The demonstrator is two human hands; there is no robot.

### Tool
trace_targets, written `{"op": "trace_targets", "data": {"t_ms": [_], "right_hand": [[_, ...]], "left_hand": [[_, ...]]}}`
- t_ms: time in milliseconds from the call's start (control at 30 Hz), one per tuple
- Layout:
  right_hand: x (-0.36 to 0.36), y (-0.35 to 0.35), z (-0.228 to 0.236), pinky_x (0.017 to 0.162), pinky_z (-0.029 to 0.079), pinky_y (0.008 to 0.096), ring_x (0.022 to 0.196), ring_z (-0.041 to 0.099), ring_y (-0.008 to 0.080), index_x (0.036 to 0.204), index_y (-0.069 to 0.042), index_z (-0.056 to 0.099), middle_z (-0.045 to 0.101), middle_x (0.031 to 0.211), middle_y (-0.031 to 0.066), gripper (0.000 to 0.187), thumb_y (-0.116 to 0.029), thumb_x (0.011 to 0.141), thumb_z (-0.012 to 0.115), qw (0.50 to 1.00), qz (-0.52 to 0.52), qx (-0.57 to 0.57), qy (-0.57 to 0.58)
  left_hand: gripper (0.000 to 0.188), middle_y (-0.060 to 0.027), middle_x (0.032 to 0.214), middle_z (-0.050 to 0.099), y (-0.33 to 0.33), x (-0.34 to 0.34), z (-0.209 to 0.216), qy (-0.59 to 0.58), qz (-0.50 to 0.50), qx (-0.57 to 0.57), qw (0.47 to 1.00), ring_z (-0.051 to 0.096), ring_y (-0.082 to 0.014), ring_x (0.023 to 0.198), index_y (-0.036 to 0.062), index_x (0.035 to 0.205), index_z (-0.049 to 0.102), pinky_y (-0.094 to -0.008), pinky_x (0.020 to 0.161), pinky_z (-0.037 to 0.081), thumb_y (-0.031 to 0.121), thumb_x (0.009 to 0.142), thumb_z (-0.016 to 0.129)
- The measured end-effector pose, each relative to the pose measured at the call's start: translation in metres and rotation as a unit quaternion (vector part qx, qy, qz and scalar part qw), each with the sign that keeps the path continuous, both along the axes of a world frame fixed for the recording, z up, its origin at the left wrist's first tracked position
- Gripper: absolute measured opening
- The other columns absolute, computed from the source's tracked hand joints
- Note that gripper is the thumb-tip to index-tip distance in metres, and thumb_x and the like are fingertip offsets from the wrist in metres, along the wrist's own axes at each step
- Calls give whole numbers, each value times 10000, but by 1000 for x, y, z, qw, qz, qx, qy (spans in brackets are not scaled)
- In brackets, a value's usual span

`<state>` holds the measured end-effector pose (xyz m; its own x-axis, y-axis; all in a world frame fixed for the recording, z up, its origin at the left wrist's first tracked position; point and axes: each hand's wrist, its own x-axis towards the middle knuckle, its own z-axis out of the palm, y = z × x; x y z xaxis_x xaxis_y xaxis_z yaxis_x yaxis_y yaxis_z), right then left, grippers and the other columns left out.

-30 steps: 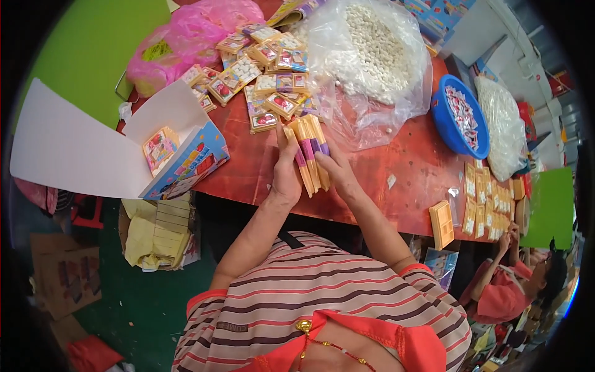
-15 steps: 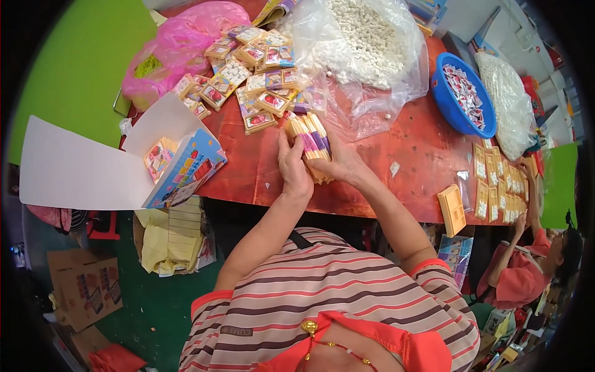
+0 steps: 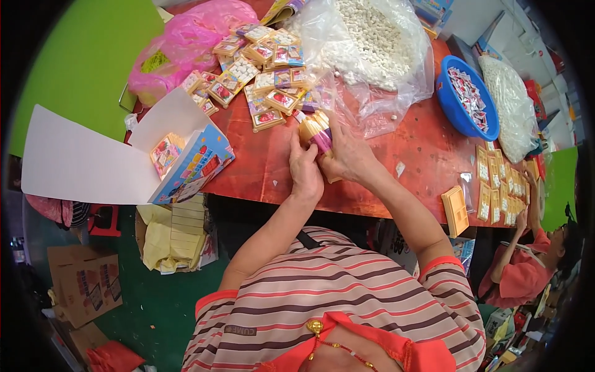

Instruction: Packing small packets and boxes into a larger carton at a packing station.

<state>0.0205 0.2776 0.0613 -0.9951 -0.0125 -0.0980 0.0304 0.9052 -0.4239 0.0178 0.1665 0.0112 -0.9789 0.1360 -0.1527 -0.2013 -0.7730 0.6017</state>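
Over the table's front part, both my hands are closed round a stack of small packs (image 3: 317, 130), pale yellow trays with purple printed parts. My left hand (image 3: 306, 168) grips the stack from the left. My right hand (image 3: 348, 152) wraps its right side and covers much of it. Just beyond them lies a heap of similar packs (image 3: 269, 116), cream trays with strawberry pictures and white pieces. Left of my hands stands an open printed box (image 3: 198, 162) with its white flap spread out and some packs (image 3: 166, 154) inside.
The red-covered table (image 3: 378, 186) carries a pink plastic bag (image 3: 186, 43), a clear bag of white pieces (image 3: 378, 49) and a blue basin (image 3: 441, 93) of small sachets. Cream trays (image 3: 457, 211) stand at the right front edge. A co-worker (image 3: 520, 266) handles rows of filled trays (image 3: 496, 186).
The stack has turned between my hands, and my right hand now covers more of it. My view has shifted slightly, moving the table things a little to the right.
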Motion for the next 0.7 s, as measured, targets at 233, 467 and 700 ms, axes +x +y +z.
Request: {"op": "trace_targets", "data": {"t_ms": [233,467,700], "right_hand": [[16,-9,-10,842,468,486,1002,575,429,1405,92,187,561,1052,311,879,-281,734,615,992,24,-4,121],[25,-16,10,864,460,433,999,600,333,1369,61,357,604,1062,235,728,-341,822,621,997,43,-26,54],[9,8,-33,829,453,252,913,584,101,1282,-14,543,638,1052,33,411,-170,906,604,785,-81,-609,-81]], "left_hand": [[659,-90,1289,456,-8,1,8,-16,-80,18,997,462,-184,1172,88,1455,221,-323,1005,372,87,873,530],[477,-106,1140,537,-31,-1,8,2,-71,46,996,579,-218,1003,77,1325,340,-351,841,510,47,875,494],[443,-88,1123,558,-39,-10,-6,-2,-85,14,996,584,-183,995,76,1341,366,-326,858,499,61,910,468]]}}
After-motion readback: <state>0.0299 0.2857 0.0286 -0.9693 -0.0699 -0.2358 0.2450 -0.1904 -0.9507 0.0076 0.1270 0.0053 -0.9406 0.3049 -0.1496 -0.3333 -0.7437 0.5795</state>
